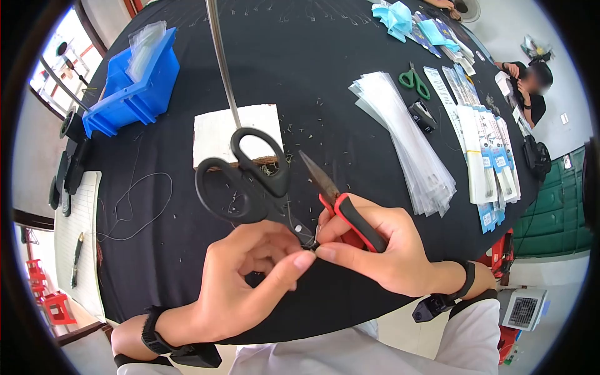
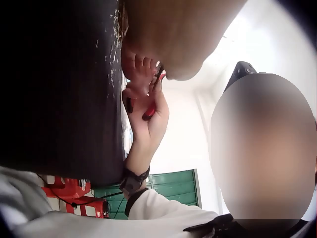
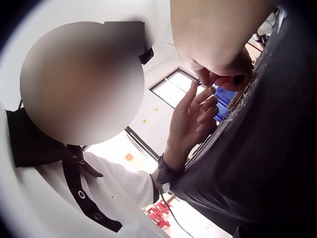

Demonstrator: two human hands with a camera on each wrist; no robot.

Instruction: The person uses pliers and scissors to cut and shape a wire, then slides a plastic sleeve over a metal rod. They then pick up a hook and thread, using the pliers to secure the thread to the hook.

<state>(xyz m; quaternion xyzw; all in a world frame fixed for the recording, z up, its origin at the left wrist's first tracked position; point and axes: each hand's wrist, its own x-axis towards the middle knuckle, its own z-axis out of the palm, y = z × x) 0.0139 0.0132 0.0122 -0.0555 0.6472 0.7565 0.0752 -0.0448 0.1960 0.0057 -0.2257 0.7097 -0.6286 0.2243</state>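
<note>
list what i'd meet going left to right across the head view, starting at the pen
pen, blue bin, black-handled scissors, red-and-black-handled tool, green-handled scissors, blue-and-white packets

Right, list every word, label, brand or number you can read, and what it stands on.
Nothing is legible.
Printed packets, right side: labels too small to read.
Dark-blue packets by the light-blue cloth: markings too blurred.
Notebook: no readable writing.
Black-handled scissors, red-and-black-handled tool: no readable lettering.
</note>
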